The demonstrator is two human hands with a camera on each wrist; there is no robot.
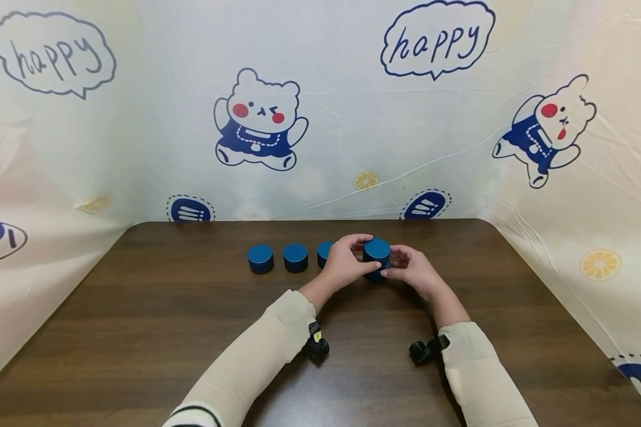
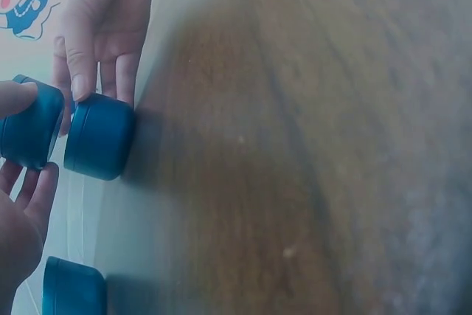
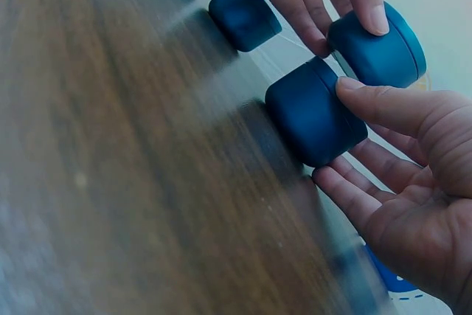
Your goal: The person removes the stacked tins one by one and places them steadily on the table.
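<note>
My left hand (image 1: 344,261) grips a blue round tin (image 1: 377,250) with a seam near its top, raised and tilted in the wrist views. A second blue tin (image 3: 313,116) stands on the table below it, mostly hidden by the upper one in the head view. Thumb and fingers of my right hand (image 1: 413,273) hold this lower tin from the right. In the right wrist view the raised tin (image 3: 377,48) is close over the standing tin's lid edge.
Three more blue tins stand in a row to the left: a far one (image 1: 260,259), a middle one (image 1: 295,258) and a near one (image 1: 324,252) partly behind my left hand. The brown wooden table (image 1: 192,320) ends at a printed curtain (image 1: 331,148) behind and at both sides.
</note>
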